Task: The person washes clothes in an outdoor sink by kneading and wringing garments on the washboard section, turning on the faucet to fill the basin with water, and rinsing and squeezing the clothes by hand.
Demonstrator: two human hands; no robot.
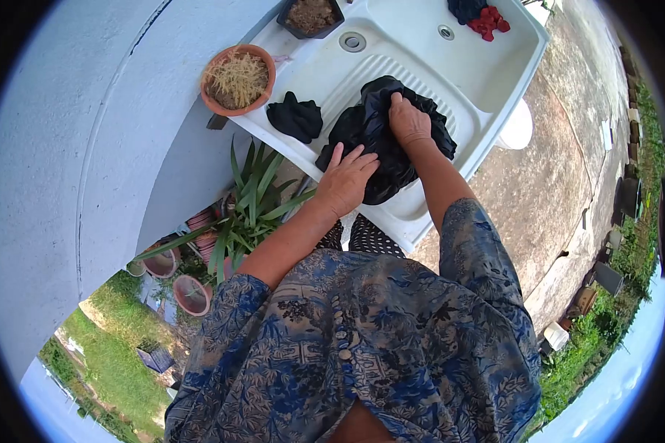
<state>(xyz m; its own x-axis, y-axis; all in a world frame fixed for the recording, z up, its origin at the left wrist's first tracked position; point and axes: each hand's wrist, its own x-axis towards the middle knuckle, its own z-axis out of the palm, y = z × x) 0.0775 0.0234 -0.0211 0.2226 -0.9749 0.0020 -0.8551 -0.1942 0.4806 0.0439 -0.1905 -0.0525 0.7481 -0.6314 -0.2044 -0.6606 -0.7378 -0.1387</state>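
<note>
A bundle of wet-looking black cloth (369,129), partly glossy, lies bunched on the ribbed washboard part of the white sink (484,140). My left hand (346,179) rests on its near left side, fingers spread and stretched out. On the upper right of the bundle, my right hand (410,122) is closed with cloth gathered under its fingers; the fingertips are partly hidden. A smaller crumpled black cloth (295,117) sits apart, on the sink's left ledge. Red cloth (488,23) and dark cloth (467,9) lie in the far basin.
On the sink's left edge stand a terracotta pot (236,80) with dried growth and a dark pot (310,16) of soil. A white wall (74,133) rises at left. Below are a leafy plant (255,188) and more pots (192,294). A white bucket (517,125) is beyond the right edge.
</note>
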